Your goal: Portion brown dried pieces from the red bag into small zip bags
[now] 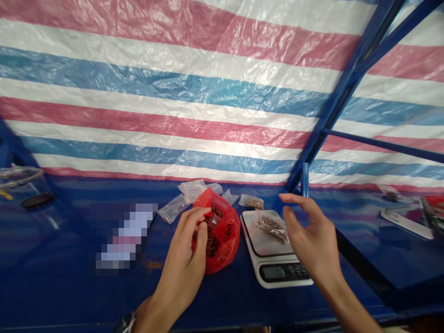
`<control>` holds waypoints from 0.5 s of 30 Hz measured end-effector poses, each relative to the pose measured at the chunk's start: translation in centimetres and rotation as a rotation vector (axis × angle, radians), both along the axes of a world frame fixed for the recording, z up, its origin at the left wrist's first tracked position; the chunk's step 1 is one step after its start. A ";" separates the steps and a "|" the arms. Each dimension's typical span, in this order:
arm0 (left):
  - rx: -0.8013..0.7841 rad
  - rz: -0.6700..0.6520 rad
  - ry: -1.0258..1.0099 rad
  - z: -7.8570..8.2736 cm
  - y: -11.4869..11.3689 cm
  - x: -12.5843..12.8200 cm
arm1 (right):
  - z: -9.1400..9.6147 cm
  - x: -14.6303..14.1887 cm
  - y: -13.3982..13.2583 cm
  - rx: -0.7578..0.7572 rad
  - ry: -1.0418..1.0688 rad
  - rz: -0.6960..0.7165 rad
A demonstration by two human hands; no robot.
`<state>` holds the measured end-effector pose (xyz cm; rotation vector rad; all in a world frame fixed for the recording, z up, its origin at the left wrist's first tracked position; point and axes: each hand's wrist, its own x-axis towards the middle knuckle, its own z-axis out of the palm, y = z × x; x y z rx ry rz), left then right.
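Note:
My left hand (189, 243) reaches into the mouth of a red plastic bag (227, 256), thumb and fingers closed at a small clear plastic piece (214, 221) whose kind I cannot make out. Dark brown pellet-like bits (211, 245) fill the bag. To its right stands a white digital kitchen scale (256, 263) with a metal-look top. On the scale lies a small clear zip bag (272, 227) of brown bits. My right hand (314, 240) hovers over the scale's right side, thumb and fingers apart, holding nothing.
Several clear zip bags (173, 208) lie behind the red bag, and a filled one (252, 202) sits behind the scale. A clear jar (27, 187) is at far left, a white phone-like object (405, 223) at right. Blue metal bars (333, 111) and striped sheeting (173, 106) border the blue table.

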<state>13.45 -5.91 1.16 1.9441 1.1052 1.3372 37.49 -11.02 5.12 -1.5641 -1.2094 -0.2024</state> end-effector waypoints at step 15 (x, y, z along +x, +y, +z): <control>0.042 0.009 0.038 -0.1 0.3 -0.1 | -1.7 1.3 0.9 -0.104 -0.124 0.057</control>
